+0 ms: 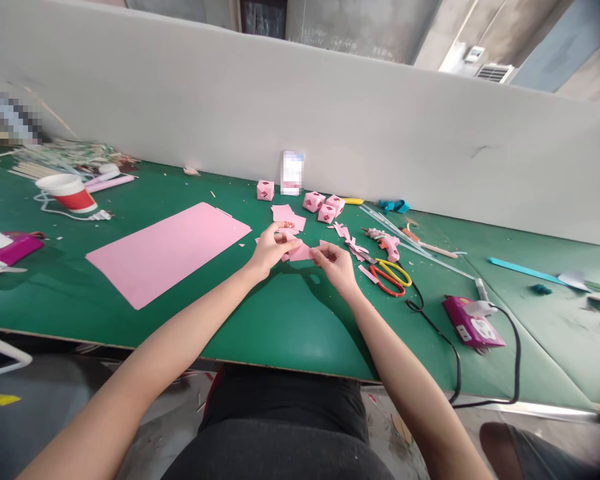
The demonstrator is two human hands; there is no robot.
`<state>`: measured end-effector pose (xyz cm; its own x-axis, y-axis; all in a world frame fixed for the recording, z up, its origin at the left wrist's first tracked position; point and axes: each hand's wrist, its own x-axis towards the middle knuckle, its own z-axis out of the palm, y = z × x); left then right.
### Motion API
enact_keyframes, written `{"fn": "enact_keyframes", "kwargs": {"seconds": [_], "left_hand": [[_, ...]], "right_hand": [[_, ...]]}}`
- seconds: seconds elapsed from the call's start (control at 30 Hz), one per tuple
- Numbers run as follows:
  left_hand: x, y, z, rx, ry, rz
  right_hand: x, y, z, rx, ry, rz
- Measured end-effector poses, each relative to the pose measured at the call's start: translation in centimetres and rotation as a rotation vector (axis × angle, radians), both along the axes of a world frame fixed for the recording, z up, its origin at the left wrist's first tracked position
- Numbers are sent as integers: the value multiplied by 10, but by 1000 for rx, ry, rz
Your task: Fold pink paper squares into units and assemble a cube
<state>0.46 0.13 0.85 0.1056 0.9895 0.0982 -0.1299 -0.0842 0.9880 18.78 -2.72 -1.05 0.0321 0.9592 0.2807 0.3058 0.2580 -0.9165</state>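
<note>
Between both hands, just above the green table, is a small piece of pink paper [299, 253]. My left hand [269, 251] pinches its left side between thumb and fingers. At its right edge, the fingertips of my right hand [334, 260] are closed on the same piece. More pink paper pieces [291, 217] lie right behind my left hand, partly covered by it. Several folded pink paper cubes with cut-out openings [313, 201] stand farther back, and one pink cube [265, 191] sits apart to the left. Pink paper scraps [345, 235] lie beyond my right hand.
A large pink sheet [170, 252] lies left. Scissors [391, 276], a pink glue gun [391, 247] and a magenta power box [473, 323] with a black cord are right. A red-white paper cup [70, 193] stands far left; a phone [293, 173] leans on the grey partition [300, 100].
</note>
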Motion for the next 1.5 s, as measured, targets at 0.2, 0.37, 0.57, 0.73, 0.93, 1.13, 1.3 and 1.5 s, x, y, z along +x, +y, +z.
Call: {"fn": "enact_keyframes", "kwargs": {"seconds": [0.2, 0.37, 0.57, 0.73, 0.93, 1.13, 1.3, 1.5], "left_hand": [[-1, 2, -2, -5, -23, -15], [-1, 5, -5, 49, -24, -6], [0, 4, -5, 34, -23, -3], [1, 3, -3, 13, -48, 2], [-2, 6, -1, 14, -96, 45], [-1, 5, -1, 28, -104, 46], [-4, 9, -3, 29, -130, 92], [-5, 13, -6, 45, -147, 114]], "right_hand": [[2, -3, 7, -2, 3, 30], [0, -4, 8, -4, 39, 28], [-1, -2, 5, -68, 104, 29], [0, -3, 6, -92, 102, 35], [1, -3, 6, -111, 119, 46], [2, -2, 5, -87, 159, 40], [1, -4, 7, -123, 177, 39], [3, -4, 7, -123, 146, 45]]}}
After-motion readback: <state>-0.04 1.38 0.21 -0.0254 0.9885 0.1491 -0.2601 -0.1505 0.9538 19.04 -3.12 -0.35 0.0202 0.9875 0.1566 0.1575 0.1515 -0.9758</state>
